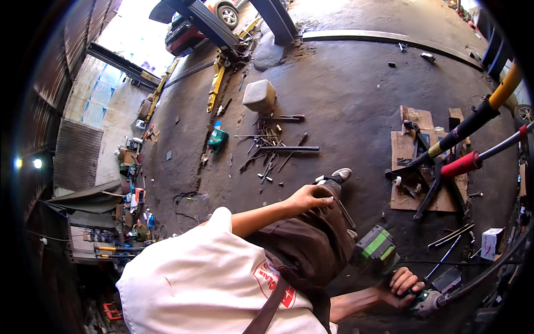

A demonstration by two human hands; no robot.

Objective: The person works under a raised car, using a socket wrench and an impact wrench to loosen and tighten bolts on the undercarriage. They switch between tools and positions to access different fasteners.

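Note:
My left hand [310, 199] rests over the knee of my brown trousers [311, 239], its fingers loosely bent and a gap beside the thumb; nothing shows in it. At the lower right my right hand [403, 285] is closed around a small dark piece. That piece lies against a grey rounded metal part [426, 303], and a rod leads off from it to the right. My fingers hide most of what they grip. Just left of and beyond the right hand stands a green and black box [376, 244] on the dark floor.
Loose wrenches and bars [272, 146] lie ahead, near a whitish plastic canister [260, 96] and a green container [217, 139]. At right, a red-handled jack-like stand [434, 167] sits on cardboard [401, 195]. A white box [492, 244] and tools [451, 236] lie nearby. Lift posts [276, 22] rise at the back.

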